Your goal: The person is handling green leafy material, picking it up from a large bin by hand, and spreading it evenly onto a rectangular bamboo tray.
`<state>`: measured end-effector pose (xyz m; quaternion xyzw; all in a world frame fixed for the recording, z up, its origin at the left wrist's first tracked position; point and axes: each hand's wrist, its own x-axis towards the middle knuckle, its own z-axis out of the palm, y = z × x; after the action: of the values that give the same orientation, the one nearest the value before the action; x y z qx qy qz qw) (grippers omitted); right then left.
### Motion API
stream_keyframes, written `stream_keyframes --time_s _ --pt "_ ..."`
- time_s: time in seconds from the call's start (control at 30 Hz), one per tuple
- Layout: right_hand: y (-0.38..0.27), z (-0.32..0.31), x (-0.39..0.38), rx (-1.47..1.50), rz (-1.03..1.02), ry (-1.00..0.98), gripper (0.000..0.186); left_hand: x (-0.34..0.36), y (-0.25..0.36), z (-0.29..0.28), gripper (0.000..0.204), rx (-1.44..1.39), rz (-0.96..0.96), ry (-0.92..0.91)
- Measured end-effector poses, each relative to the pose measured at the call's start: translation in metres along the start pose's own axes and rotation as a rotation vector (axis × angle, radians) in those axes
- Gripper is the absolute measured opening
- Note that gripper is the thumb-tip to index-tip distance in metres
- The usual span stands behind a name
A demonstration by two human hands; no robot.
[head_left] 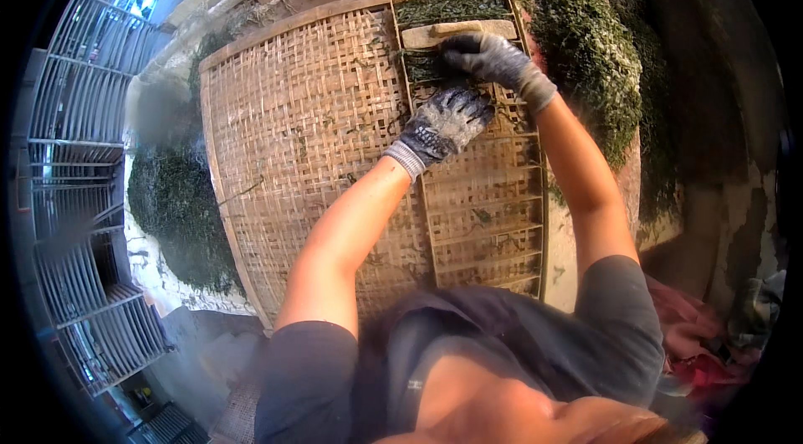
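Ladder-like frame of thin wooden strips (pixel 429 235) lay on the right part of the tan woven bamboo tray (pixel 305 126). Dark green, stringy strands (pixel 452 9) filled its top section, with more near the hands; lower sections held only stray bits (judged early on, mostly unfilled). Left grey-black gloved hand (pixel 450 119): fingers outstretched. Right grey-black gloved hand (pixel 488 59): fingers curled at the pale wooden board (pixel 456 28), grip indeterminable. Dark shirt (pixel 619 302): print illegible.

From the head of that person (pixel 314 381), one wide fisheye looks down, fairly near, onto the woven panel (pixel 305 122).
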<state>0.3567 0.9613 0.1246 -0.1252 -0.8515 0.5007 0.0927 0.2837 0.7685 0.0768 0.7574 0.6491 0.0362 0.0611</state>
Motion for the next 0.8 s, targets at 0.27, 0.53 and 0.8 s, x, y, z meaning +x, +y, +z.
stream_keyframes --time_s 0.27,0.53,0.8 --pt "0.015 -0.014 0.055 -0.862 -0.155 0.138 0.039 -0.002 -0.008 0.012 0.059 0.142 0.084 0.184" --pt "0.024 0.018 -0.005 -0.867 -0.087 0.183 0.046 -0.001 -0.002 0.000 0.038 0.039 0.029 0.312" --pt "-0.017 -0.034 -0.082 -0.542 0.123 0.001 0.038 -0.067 -0.073 -0.025 0.044 0.029 -0.570 0.573"
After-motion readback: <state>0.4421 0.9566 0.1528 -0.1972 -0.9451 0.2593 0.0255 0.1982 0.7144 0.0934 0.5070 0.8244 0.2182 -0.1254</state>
